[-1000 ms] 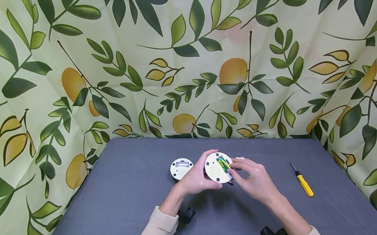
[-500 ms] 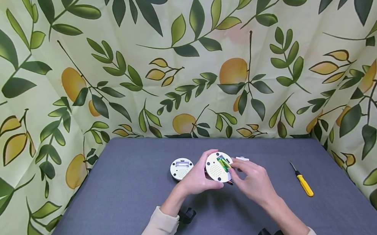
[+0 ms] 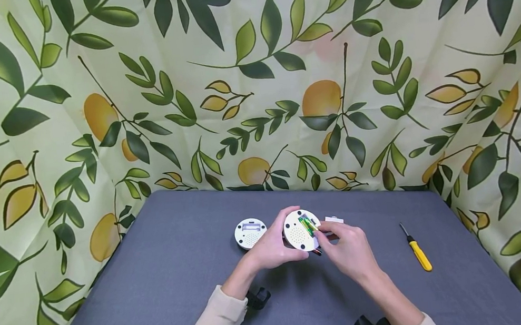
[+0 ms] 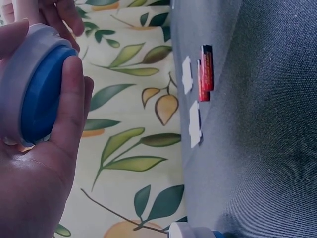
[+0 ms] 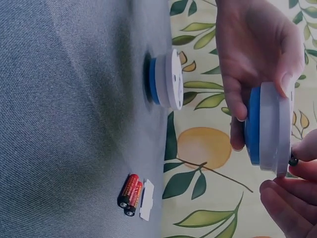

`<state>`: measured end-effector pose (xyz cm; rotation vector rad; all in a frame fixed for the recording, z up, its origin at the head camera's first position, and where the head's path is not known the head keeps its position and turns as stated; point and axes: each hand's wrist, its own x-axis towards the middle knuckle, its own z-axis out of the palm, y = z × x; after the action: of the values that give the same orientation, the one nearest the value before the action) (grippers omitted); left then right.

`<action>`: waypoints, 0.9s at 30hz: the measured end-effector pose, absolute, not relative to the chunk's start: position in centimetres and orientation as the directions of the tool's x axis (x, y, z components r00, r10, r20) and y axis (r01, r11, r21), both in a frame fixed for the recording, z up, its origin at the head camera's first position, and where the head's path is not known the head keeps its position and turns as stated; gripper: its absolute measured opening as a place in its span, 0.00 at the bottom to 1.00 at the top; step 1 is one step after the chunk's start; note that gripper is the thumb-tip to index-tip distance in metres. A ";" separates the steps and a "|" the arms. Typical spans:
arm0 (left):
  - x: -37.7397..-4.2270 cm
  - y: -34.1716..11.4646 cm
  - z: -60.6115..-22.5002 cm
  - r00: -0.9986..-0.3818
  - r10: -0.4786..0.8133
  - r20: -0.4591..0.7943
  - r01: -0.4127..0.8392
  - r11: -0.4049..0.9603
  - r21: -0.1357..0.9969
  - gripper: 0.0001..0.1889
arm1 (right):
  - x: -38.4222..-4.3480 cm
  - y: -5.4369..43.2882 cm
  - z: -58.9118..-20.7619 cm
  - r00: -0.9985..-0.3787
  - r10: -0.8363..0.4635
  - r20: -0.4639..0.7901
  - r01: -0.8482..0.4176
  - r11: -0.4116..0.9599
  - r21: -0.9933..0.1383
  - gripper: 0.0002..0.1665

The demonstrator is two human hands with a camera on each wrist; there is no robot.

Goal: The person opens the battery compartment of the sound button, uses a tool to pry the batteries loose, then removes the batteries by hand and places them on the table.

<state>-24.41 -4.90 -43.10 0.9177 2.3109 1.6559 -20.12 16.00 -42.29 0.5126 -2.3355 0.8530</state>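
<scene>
My left hand (image 3: 269, 249) grips a round device (image 3: 295, 237) by its edge, off the table. The device has a blue face, seen in the right wrist view, and a white underside with dots and small holes, turned up toward the head camera. Green batteries (image 3: 306, 226) show at the slot in that underside. My right hand (image 3: 352, 251) is at the slot's right side. Its thumb and finger pinch one green battery, whose dark end (image 5: 293, 161) shows in the right wrist view. A similar white and blue round device (image 5: 171, 82) lies on the table to the left.
Two red and black batteries (image 4: 206, 69) lie on the grey tabletop (image 3: 182, 276) behind the hands. Close to them are two small white covers (image 4: 194, 124). A yellow-handled screwdriver (image 3: 420, 256) lies on the right. Leaf-patterned cloth (image 3: 254, 105) hangs behind and at the sides.
My right hand has shifted slightly left and down, and more of a white cover behind it now shows. The left hand keeps the device almost still.
</scene>
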 end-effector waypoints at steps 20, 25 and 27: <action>-24.7 -5.0 -43.2 -0.825 0.523 0.211 0.373 0.225 0.900 0.51 | -20.1 18.2 -42.3 -0.840 -0.035 0.541 -0.466 0.558 -0.687 0.10; -24.6 -5.1 -43.1 -0.827 0.522 0.209 0.374 0.232 0.898 0.52 | -20.1 19.2 -42.4 -0.882 -0.009 0.471 -0.422 0.459 -0.782 0.08; -24.6 -5.1 -43.1 -0.828 0.522 0.207 0.371 0.232 0.899 0.52 | -20.1 19.6 -42.4 -0.891 0.001 0.454 -0.412 0.421 -0.808 0.08</action>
<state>-24.60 -5.14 -43.10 0.8596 2.3544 1.6566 -20.12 19.57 -42.44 0.3510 -2.2948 1.4646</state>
